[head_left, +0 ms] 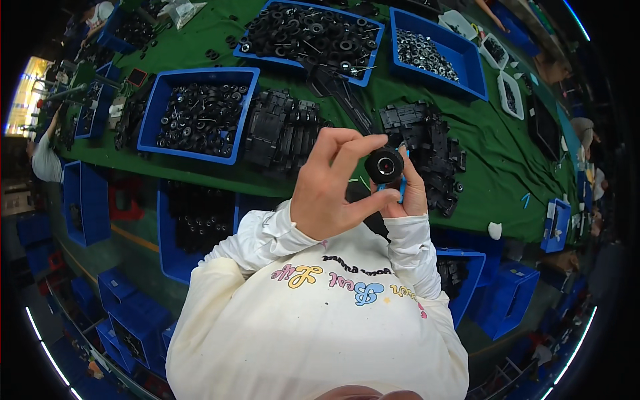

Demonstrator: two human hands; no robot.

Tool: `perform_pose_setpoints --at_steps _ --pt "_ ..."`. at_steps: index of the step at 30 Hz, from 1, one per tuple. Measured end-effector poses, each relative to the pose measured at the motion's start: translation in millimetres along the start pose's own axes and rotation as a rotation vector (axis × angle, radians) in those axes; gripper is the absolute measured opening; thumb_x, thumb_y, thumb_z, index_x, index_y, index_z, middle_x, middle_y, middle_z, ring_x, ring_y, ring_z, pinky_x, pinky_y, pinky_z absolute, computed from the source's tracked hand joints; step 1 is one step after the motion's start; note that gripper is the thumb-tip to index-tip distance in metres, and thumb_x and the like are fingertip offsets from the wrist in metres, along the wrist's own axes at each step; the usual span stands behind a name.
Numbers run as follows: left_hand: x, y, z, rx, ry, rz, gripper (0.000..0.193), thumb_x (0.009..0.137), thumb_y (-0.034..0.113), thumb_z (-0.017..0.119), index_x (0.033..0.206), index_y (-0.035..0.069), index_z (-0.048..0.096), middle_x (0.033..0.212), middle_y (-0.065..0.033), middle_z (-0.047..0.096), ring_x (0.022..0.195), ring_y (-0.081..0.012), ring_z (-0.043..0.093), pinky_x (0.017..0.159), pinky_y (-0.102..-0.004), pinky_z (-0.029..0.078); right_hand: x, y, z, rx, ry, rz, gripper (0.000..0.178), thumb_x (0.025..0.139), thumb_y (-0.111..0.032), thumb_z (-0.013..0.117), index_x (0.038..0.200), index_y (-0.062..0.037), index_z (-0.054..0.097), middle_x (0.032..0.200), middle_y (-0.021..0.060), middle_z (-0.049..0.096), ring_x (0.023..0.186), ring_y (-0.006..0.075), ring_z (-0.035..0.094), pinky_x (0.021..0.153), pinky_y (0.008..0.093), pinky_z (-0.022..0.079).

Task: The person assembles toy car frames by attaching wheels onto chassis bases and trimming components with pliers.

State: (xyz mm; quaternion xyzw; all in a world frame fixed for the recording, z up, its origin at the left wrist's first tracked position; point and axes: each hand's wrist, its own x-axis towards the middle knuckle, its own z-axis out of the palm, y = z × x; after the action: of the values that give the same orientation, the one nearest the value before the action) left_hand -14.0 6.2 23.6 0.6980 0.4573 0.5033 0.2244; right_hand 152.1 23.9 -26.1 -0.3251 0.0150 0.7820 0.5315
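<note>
A small black wheel (385, 165) with a rubber tyre and a silvery ring round its hub is held up in front of my chest. My right hand (415, 189) is closed at its right side. A bright blue piece (402, 189) shows between that hand and the wheel; its kind is mostly hidden. My left hand (327, 183) reaches in from the left, thumb and forefinger spread wide above and below the wheel. Its thumb tip lies by the blue piece and my right fingers; whether it touches them I cannot tell.
Black moulded chassis parts (283, 130) and more black parts (427, 150) lie on the green cloth (493, 173). Blue bins hold wheels (200, 120), tyres with axles (313, 37) and silvery rings (427, 57). A long black part (340, 97) points towards my hands.
</note>
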Motion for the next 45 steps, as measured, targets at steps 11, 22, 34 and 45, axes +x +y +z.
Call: perform_pose_setpoints --at_steps 11,22,34,45 --pt "1.6 -2.0 10.1 -0.129 0.029 -0.098 0.050 0.065 0.006 0.086 0.113 0.007 0.071 0.095 -0.0082 0.061 0.078 -0.0170 0.062 0.068 -0.0277 0.053 -7.7 2.8 2.4 -0.348 -0.017 -0.655 0.021 0.091 -0.012 0.068 0.109 -0.0029 0.062 0.100 0.0062 0.068 0.086 0.0136 0.067 0.072 0.0258 0.055" --pt "3.2 -14.1 3.5 -0.144 0.063 -0.045 0.048 0.064 0.004 0.086 0.109 0.006 0.072 0.094 -0.0102 0.065 0.081 -0.0198 0.064 0.070 -0.0281 0.053 -5.3 6.0 13.7 -0.340 -0.052 -0.706 0.030 0.085 0.000 0.073 0.111 0.0034 0.060 0.097 0.0065 0.064 0.085 0.0129 0.064 0.081 0.0279 0.053" --pt "-18.7 -58.6 -19.0 0.519 -0.558 -0.023 0.079 0.072 0.021 0.078 0.143 0.016 0.044 0.117 -0.0112 0.055 0.120 -0.0326 0.048 0.105 -0.0479 0.035 21.7 -28.1 -18.6 -0.907 -0.339 -0.175 0.028 0.079 -0.003 0.076 0.104 0.0060 0.066 0.088 0.0076 0.069 0.071 0.0099 0.062 0.068 0.0235 0.052" --pt "-65.0 -126.6 -28.5 0.359 -0.336 -0.645 0.092 0.072 0.043 0.080 0.140 0.000 0.034 0.112 -0.0305 0.057 0.102 -0.0462 0.059 0.089 -0.0474 0.049 -54.3 -62.9 60.7 -0.487 -0.908 -0.439 0.064 0.090 -0.053 0.064 0.129 -0.0035 0.053 0.081 0.0060 0.057 0.058 0.0132 0.047 0.046 0.0248 0.041"
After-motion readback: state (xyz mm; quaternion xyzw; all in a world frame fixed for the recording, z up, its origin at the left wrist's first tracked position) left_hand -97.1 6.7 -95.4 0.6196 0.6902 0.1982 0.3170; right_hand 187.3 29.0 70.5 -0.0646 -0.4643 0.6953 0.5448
